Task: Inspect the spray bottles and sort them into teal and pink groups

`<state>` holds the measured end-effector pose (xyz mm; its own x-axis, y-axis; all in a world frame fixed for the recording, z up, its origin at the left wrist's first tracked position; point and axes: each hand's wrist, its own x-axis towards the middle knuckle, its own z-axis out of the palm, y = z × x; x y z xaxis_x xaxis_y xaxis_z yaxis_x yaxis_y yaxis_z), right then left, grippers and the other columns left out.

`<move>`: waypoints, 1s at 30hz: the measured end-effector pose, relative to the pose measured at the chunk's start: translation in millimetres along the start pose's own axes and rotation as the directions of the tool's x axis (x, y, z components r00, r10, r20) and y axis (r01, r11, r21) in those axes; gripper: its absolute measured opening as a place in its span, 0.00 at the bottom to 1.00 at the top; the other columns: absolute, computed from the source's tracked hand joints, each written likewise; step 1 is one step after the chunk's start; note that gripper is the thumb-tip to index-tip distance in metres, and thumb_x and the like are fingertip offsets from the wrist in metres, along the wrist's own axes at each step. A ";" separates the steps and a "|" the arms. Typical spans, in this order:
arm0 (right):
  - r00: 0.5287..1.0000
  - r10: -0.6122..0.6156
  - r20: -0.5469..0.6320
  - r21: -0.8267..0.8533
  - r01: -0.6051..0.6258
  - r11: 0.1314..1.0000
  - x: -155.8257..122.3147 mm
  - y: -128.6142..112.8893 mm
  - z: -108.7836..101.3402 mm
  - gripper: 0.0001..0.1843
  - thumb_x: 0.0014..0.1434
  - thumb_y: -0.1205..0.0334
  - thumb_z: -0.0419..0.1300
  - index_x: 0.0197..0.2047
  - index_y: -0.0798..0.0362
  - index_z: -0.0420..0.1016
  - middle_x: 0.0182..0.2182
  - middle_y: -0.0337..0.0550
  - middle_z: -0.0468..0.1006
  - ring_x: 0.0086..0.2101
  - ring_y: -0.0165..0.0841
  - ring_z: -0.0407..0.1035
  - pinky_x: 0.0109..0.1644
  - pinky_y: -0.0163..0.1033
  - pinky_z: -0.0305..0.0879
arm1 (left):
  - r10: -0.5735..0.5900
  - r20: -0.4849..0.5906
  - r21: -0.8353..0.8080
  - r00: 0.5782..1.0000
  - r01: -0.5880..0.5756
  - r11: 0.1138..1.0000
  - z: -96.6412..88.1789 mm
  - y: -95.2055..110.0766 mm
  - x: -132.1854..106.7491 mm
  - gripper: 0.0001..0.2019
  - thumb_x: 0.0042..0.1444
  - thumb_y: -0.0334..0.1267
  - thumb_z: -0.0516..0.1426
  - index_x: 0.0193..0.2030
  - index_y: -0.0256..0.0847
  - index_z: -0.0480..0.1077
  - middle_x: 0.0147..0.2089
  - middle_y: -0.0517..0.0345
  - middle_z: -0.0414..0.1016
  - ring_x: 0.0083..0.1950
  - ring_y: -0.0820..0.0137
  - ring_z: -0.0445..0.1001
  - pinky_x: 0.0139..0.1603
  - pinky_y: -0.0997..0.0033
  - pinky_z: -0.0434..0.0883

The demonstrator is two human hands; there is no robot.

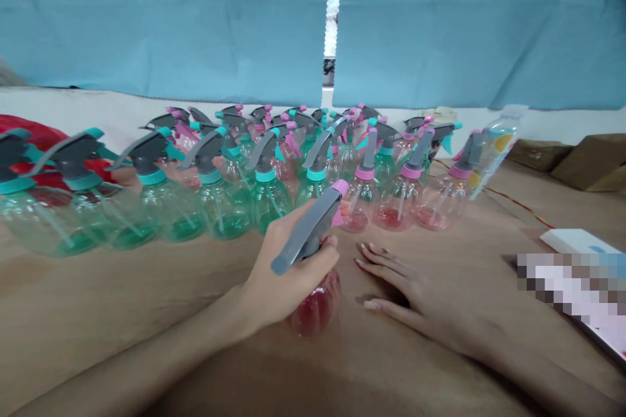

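Note:
My left hand (288, 260) is wrapped round the neck of a pink spray bottle (315, 303) that stands on the brown table (122, 313); its grey trigger head (308, 228) with a pink nozzle sticks up above my fingers. My right hand (405, 287) lies flat on the table just right of the bottle, fingers stretched out and apart, holding nothing. Behind both hands stand several rows of spray bottles, green ones (220, 205) to the left and pink ones (396, 205) to the right.
A clear water bottle (493, 150) leans at the right end of the rows. A white flat object (581, 244) lies at the right edge, brown cardboard (591, 163) behind it. Red material (29, 137) sits far left. A blue curtain (195, 19) hangs behind.

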<state>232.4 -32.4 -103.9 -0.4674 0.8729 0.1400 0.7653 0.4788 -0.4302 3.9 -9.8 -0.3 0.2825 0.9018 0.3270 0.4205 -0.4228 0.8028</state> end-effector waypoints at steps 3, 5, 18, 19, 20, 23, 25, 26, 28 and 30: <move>1.000 0.004 0.021 -0.008 -0.003 1.000 -0.3 0.0 -2.3 0.33 0.60 0.43 0.53 0.65 0.44 0.54 0.65 0.40 0.54 0.63 0.40 0.48 0.65 0.54 0.48 | 0.006 0.023 0.031 1.000 -0.006 1.000 0.2 -0.3 0.9 0.02 0.50 0.34 0.53 0.31 0.44 0.66 0.26 0.64 0.68 0.28 0.69 0.69 0.30 0.69 0.66; 1.000 0.013 0.021 -0.011 -0.013 1.000 0.4 -1.0 -3.5 0.33 0.60 0.43 0.53 0.65 0.45 0.55 0.65 0.41 0.55 0.63 0.41 0.49 0.65 0.54 0.48 | -0.012 0.031 0.027 0.999 0.011 1.000 0.3 -0.5 1.3 0.02 0.49 0.33 0.52 0.30 0.45 0.65 0.24 0.65 0.66 0.27 0.69 0.68 0.30 0.69 0.66; 0.997 0.038 0.062 -0.033 -0.036 0.999 0.6 -3.1 -6.4 0.34 0.60 0.42 0.51 0.65 0.48 0.54 0.65 0.42 0.53 0.63 0.40 0.46 0.66 0.52 0.46 | -0.100 0.157 0.032 0.983 0.096 0.995 -5.1 8.6 1.1 0.14 0.49 0.32 0.53 0.44 0.47 0.66 0.31 0.63 0.71 0.33 0.68 0.73 0.32 0.73 0.69; 0.996 0.045 0.072 -0.039 -0.042 0.998 0.9 -3.8 -6.7 0.34 0.60 0.42 0.51 0.65 0.49 0.54 0.65 0.43 0.53 0.63 0.40 0.46 0.66 0.52 0.45 | -0.100 0.150 0.023 0.984 0.098 0.995 -4.5 8.9 1.3 0.15 0.48 0.31 0.53 0.45 0.47 0.66 0.32 0.63 0.72 0.34 0.68 0.74 0.33 0.73 0.70; 0.996 0.048 0.079 -0.043 -0.045 0.998 1.2 -4.6 -7.0 0.34 0.60 0.42 0.51 0.65 0.50 0.55 0.65 0.43 0.53 0.63 0.40 0.46 0.66 0.53 0.45 | -0.096 0.143 0.009 0.985 0.095 0.995 -3.7 9.0 1.7 0.17 0.47 0.31 0.54 0.45 0.47 0.66 0.32 0.63 0.73 0.34 0.68 0.74 0.33 0.73 0.70; 0.996 0.047 0.082 -0.048 -0.043 0.998 2.3 -5.6 -7.5 0.34 0.61 0.42 0.50 0.65 0.51 0.55 0.65 0.44 0.52 0.63 0.40 0.46 0.66 0.53 0.45 | -0.073 0.134 -0.027 0.988 0.077 0.997 -1.2 7.4 2.7 0.21 0.45 0.30 0.54 0.48 0.47 0.66 0.33 0.63 0.74 0.35 0.68 0.75 0.35 0.73 0.71; 0.996 0.039 0.084 -0.043 -0.036 0.998 2.7 -5.1 -7.4 0.34 0.61 0.42 0.50 0.65 0.52 0.56 0.65 0.45 0.52 0.63 0.40 0.46 0.65 0.52 0.45 | -0.055 0.130 -0.033 0.990 0.060 0.998 0.2 5.0 2.7 0.22 0.45 0.29 0.54 0.49 0.47 0.65 0.36 0.61 0.74 0.36 0.68 0.75 0.35 0.74 0.72; 0.996 0.035 0.086 -0.040 -0.032 0.999 2.9 -4.8 -7.3 0.34 0.61 0.42 0.50 0.65 0.52 0.55 0.65 0.45 0.52 0.63 0.40 0.46 0.65 0.52 0.45 | -0.046 0.131 -0.028 0.990 0.051 0.998 0.7 3.5 2.5 0.23 0.45 0.29 0.54 0.50 0.47 0.65 0.37 0.61 0.74 0.36 0.69 0.75 0.34 0.75 0.71; 0.996 0.030 0.084 -0.036 -0.027 0.999 2.9 -4.4 -7.1 0.34 0.61 0.43 0.50 0.65 0.51 0.55 0.65 0.45 0.52 0.63 0.40 0.45 0.65 0.53 0.46 | -0.016 0.122 -0.012 0.992 0.017 1.000 1.5 0.3 1.7 0.23 0.48 0.31 0.55 0.52 0.48 0.64 0.39 0.61 0.73 0.34 0.70 0.74 0.31 0.76 0.71; 0.997 0.031 0.076 -0.031 -0.028 0.999 2.6 -4.6 -7.0 0.34 0.61 0.43 0.51 0.65 0.50 0.55 0.65 0.44 0.53 0.63 0.40 0.46 0.65 0.53 0.46 | 0.021 0.109 0.008 0.994 -0.022 1.000 2.0 -2.5 0.9 0.23 0.49 0.32 0.56 0.53 0.49 0.63 0.38 0.61 0.72 0.34 0.71 0.73 0.30 0.77 0.70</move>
<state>230.8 -31.6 -95.3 -0.4761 0.8775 0.0583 0.7915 0.4564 -0.4065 4.8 -8.1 -3.0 0.3835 0.8776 0.2875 0.4212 -0.4433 0.7913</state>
